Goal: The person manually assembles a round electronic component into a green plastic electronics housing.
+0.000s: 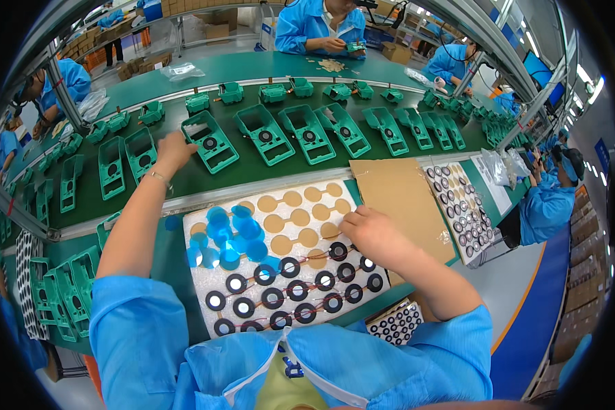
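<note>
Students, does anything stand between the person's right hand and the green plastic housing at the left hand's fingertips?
Yes: a grey metal rail along the near edge of the dark green belt lies between the right hand and the housing. Nothing visible separates the left hand from that housing.

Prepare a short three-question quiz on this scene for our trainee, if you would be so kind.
1. Which of the wearer's hands is nearer the row of green housings?
2. True or false: the brown cardboard lies to the right of the white sheet.
3. The overlapping discs at the sheet's upper left are: A red; B blue; C black.

Key: 1. The left hand. 2. True. 3. B.
</note>
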Demonstrator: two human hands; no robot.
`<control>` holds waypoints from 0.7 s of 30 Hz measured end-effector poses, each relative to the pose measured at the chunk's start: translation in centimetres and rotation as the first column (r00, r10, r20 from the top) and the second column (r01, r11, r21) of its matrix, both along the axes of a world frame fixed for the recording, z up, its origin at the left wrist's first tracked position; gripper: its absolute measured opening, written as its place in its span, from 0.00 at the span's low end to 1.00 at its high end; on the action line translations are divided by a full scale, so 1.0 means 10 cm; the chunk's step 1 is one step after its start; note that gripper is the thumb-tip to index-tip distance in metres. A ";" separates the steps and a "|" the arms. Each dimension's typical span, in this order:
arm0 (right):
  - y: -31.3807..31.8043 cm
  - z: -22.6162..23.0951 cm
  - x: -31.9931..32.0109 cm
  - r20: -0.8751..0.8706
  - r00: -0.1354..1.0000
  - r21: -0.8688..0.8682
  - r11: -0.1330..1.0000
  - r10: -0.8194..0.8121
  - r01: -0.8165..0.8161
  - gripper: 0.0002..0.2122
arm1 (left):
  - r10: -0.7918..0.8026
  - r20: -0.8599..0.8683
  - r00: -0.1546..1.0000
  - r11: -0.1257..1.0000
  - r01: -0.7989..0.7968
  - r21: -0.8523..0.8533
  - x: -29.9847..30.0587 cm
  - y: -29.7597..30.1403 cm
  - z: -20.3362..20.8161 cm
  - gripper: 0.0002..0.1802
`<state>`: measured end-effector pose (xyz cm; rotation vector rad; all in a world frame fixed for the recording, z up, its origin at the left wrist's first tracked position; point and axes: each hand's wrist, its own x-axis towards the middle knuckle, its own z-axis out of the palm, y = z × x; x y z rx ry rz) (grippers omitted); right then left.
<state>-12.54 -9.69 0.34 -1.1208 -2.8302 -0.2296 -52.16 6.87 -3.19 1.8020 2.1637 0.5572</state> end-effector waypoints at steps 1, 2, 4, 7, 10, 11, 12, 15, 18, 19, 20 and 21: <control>-0.01 -0.02 0.02 0.036 0.999 0.035 0.999 0.004 -0.005 0.03 | 0.010 -0.133 0.991 0.980 0.016 0.197 0.10 -0.16 0.11 0.19; 0.00 -0.02 0.00 0.030 0.999 0.037 0.999 0.018 -0.019 0.03 | 0.063 -0.266 0.962 0.923 0.046 0.382 0.14 -0.38 0.24 0.20; -0.01 -0.01 -0.02 0.110 0.993 -0.001 1.000 0.029 -0.029 0.08 | -0.177 -0.173 0.969 0.868 0.236 0.436 0.23 -0.77 0.45 0.20; -0.03 0.01 0.00 0.078 0.997 0.024 0.999 0.018 -0.020 0.06 | -0.460 0.031 0.887 0.797 0.398 0.454 0.61 -1.43 0.70 0.15; -0.01 0.09 -0.01 -0.324 0.935 -0.046 0.990 -0.143 0.135 0.02 | -0.595 0.438 0.674 0.804 0.490 0.337 0.81 -1.93 0.75 0.11; -0.02 0.17 -0.04 -0.546 0.819 -0.175 0.980 -0.179 0.097 0.04 | -0.509 0.620 0.598 0.836 0.515 0.190 0.88 -2.00 0.74 0.12; -0.08 0.25 -0.16 -0.548 0.821 -0.171 0.982 -0.160 0.077 0.04 | -0.368 0.771 0.520 0.841 0.540 0.036 0.95 -2.09 0.72 0.13; -0.22 0.36 -0.60 -0.787 0.577 -0.362 0.921 -0.219 -0.143 0.06 | -0.075 0.990 0.116 0.821 0.572 -0.005 1.21 -2.16 0.57 0.22; -0.32 0.28 -0.73 -0.775 0.632 -0.127 0.979 0.003 -0.161 0.07 | 0.035 0.995 -0.096 0.812 0.583 0.028 1.35 -2.17 0.58 0.17; -0.33 0.31 -0.76 -0.748 0.655 -0.054 0.976 0.102 -0.213 0.09 | 0.053 0.987 -0.150 0.815 0.577 0.044 1.32 -2.16 0.54 0.15; -0.33 0.33 -0.78 -0.748 0.654 -0.048 0.973 0.115 -0.226 0.09 | 0.046 0.988 -0.151 0.823 0.566 0.048 1.29 -2.15 0.51 0.15; -0.34 0.33 -0.79 -0.723 0.677 -0.050 0.968 0.135 -0.247 0.10 | 0.024 0.986 -0.163 0.835 0.546 0.070 1.26 -2.15 0.47 0.15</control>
